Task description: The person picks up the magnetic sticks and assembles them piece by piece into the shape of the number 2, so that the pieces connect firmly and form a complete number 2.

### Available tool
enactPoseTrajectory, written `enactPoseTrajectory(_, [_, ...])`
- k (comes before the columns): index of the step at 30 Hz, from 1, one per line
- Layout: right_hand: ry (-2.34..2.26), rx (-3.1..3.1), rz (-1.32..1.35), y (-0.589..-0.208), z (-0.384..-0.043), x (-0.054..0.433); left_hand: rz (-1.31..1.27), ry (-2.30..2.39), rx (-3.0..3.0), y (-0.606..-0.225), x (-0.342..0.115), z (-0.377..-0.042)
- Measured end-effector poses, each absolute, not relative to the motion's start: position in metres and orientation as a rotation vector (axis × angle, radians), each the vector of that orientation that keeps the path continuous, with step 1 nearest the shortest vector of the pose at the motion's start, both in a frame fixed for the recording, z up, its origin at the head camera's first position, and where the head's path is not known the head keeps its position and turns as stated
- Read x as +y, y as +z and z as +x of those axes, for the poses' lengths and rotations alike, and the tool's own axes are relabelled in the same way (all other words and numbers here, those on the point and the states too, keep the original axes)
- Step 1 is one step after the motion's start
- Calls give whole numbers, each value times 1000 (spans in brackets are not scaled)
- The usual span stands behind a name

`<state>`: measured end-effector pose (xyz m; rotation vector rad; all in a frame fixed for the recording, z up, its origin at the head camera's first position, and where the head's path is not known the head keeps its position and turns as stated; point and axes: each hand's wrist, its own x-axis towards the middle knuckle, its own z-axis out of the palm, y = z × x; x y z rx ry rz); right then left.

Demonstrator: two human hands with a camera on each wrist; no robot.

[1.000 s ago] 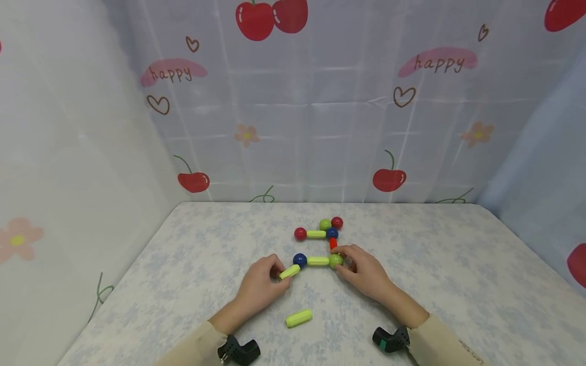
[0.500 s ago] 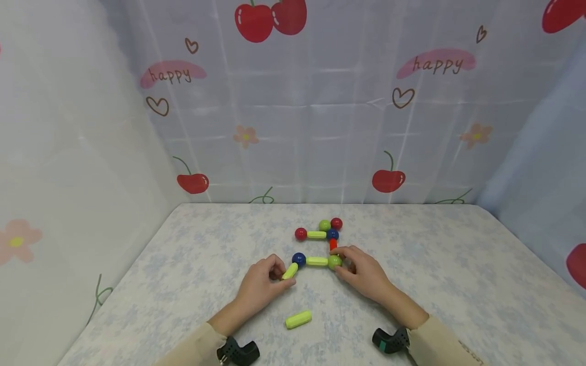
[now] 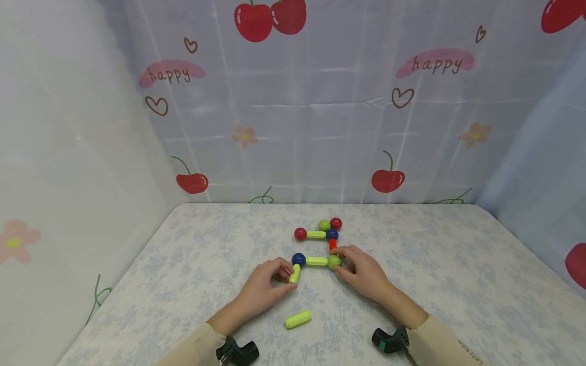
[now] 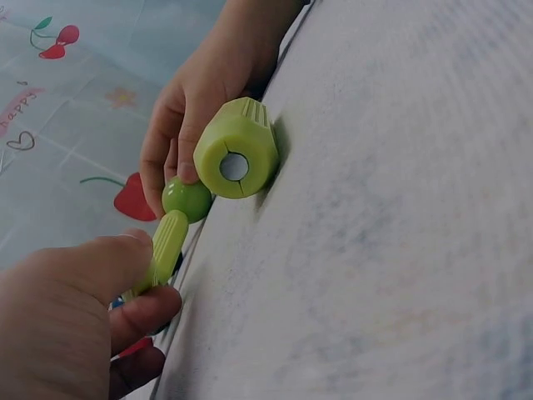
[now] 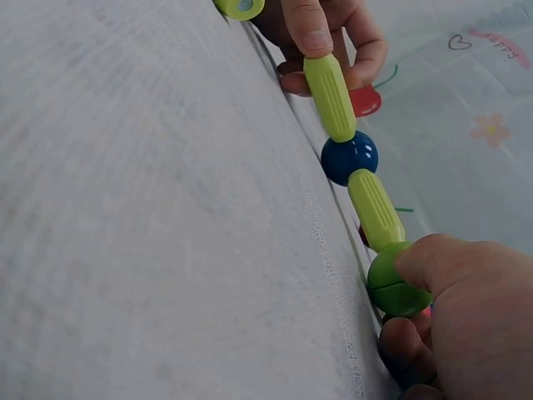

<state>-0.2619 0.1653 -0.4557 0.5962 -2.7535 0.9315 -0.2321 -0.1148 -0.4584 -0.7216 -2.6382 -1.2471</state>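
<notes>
My left hand pinches a yellow-green magnetic rod by its near end. The rod's far end meets a blue ball. From that ball a second yellow-green rod runs right to a green ball, which my right hand holds between thumb and fingers. In the right wrist view the held rod, blue ball and green ball form one chain. A red rod, partly behind my right fingers, leads back to another blue ball.
Beyond, a yellow-green rod links the far blue ball to a red ball. Another green ball and red ball sit behind it. A loose yellow-green rod lies nearer on the patterned tabletop.
My left hand has swung the near end of its rod to the right, so the rod now points more towards me from the blue ball. The right hand stays on the green ball.
</notes>
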Motion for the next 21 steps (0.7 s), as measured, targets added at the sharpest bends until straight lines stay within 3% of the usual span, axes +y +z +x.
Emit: enactPoseTrajectory(21, [921,-2757,577,-455,-261,165,-897,-1234,-2677,-456,-117,-232])
